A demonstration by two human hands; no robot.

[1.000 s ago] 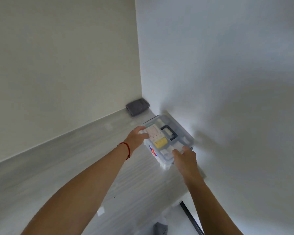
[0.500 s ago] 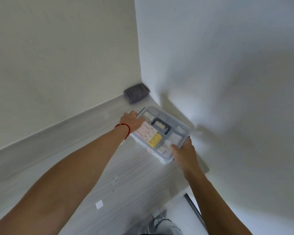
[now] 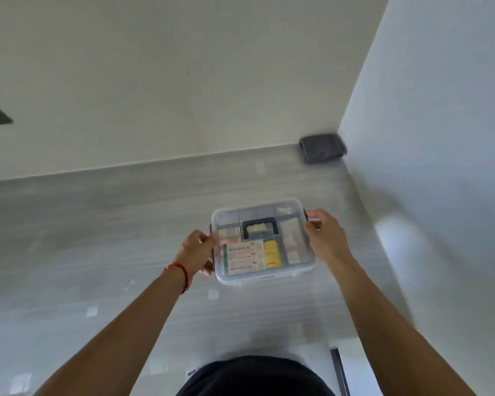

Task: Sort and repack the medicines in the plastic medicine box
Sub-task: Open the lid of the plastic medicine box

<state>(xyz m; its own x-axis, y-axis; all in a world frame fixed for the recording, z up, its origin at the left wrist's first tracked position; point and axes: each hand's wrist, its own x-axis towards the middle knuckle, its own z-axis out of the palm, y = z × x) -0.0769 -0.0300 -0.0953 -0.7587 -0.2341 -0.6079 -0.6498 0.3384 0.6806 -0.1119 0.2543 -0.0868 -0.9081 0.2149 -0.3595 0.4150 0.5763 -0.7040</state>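
- Left hand (image 3: 196, 251): fingers curled around the left end of the plastic medicine box (image 3: 262, 241); red cord on the wrist.
- Box: lid closed, dark handle (image 3: 260, 227) on top, medicine packets visible inside; held between both hands over the grey counter (image 3: 97, 224).
- Right hand (image 3: 325, 238): grips the right end.
- Grey cloth (image 3: 322, 148): far corner, well apart.

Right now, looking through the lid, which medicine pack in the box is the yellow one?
The small yellow pack, right of the larger white carton with green edging and below the dark handle. The other packs look white or pale.
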